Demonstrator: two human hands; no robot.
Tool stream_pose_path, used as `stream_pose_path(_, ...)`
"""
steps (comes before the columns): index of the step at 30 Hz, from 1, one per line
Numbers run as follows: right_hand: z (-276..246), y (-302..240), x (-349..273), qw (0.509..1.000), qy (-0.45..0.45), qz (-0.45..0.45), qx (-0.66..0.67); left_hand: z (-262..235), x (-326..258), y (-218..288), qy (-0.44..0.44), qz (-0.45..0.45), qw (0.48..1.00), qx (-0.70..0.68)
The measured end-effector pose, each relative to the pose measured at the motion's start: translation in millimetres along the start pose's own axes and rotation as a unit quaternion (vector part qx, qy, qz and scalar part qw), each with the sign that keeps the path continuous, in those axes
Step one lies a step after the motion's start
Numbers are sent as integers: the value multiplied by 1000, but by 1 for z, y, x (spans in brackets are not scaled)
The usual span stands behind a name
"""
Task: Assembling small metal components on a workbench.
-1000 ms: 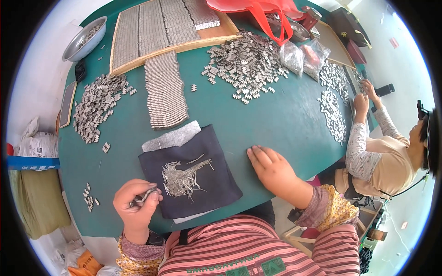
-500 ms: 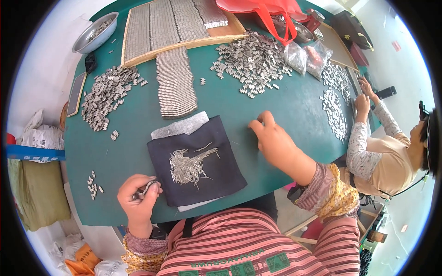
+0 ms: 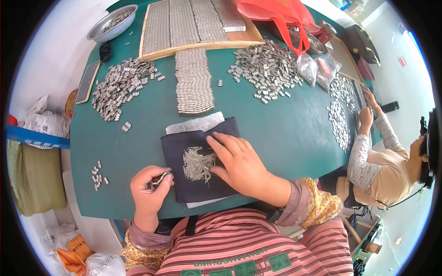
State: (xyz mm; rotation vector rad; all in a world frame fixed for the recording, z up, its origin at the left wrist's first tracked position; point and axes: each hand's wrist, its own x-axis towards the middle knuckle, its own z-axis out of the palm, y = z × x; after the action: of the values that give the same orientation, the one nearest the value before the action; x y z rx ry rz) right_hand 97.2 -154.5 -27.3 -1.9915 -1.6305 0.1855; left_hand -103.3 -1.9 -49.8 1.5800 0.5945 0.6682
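My left hand [image 3: 149,189] is closed around a few small dark metal link pieces [image 3: 161,177], partly hidden by its fingers, beside the left edge of a dark cloth [image 3: 172,154]. On that cloth lies a heap of thin silvery metal pins [image 3: 195,165]. My right hand [image 3: 246,168] reaches over the cloth's right part, fingers stretched and apart, with the thumb and fingertips at the heap's right edge. Nothing shows in it. Beneath the dark cloth, a light grey cloth [image 3: 195,124] sticks out at the far and near edges.
Beyond the cloth lies a strip of stacked links [image 3: 195,85], leading to a wooden tray [image 3: 198,47] packed with rows. Link piles [image 3: 122,87] [image 3: 267,69] flank it. A metal bowl [image 3: 99,33], phone [image 3: 87,83] and red bag [image 3: 281,14] stand around. A co-worker [image 3: 382,161] sits at right.
My right hand has moved left from the bare table onto the cloth beside the pins, its fingers spreading. The left hand keeps its hold. The whole view has shifted slightly.
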Motion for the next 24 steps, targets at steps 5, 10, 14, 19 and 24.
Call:
stream_pose_path(5, 14, -13, -21, 983, -108, 9, -147, 1, 4, -2, -10, -10, 1000, 5)
stream_pose_path(10, 25, -23, -10, 988, -95, -16, -123, 4, 6, 1, -8, -56, 998, 7)
stream_pose_path(14, 18, -17, -8, 992, -88, -48, -76, 5, 5, 1, -4, -68, 998, 5)
stream_pose_path(19, 0, 5, -9, 991, -105, -23, 83, 7, 5, -5, -1, -64, 998, 12)
stream_pose_path(24, -28, 82, -12, 979, 139, 119, -87, 12, 7, -1, 1, -82, 997, 4)
